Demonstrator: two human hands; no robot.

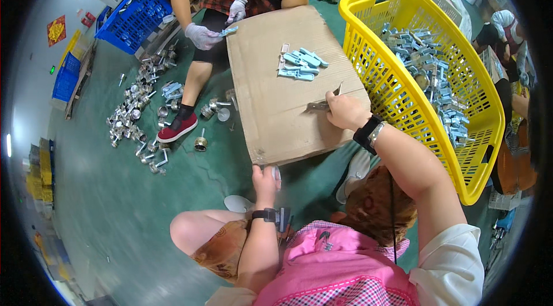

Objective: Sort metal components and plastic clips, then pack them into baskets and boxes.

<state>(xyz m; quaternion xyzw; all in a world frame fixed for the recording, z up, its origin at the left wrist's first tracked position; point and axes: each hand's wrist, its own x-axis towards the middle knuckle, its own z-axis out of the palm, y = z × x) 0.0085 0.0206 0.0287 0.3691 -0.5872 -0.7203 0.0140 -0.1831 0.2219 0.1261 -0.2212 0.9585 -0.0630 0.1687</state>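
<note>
My right hand (347,111) is closed over the cardboard (276,127), gripping a dark metal tool (317,106) with two narrow ends that stick out past the fingers. I cannot make out its exact kind. Just off the cardboard's near edge, my left hand (265,184) is closed around a round, pale-rimmed piece (277,178), partly hidden by the fingers. Beyond my right hand, several light-blue plastic handles (302,65) lie in a small pile on the cardboard. Across from me, a person's gloved hand (203,36) holds another light-blue piece (228,31) at the cardboard's far left corner.
A large yellow basket (397,84) full of light-blue and metal parts stands close on the right. Metal fittings (129,111) are scattered over the green floor at left, near the other person's red shoe (177,127). Blue crates (135,15) stand at the far left.
</note>
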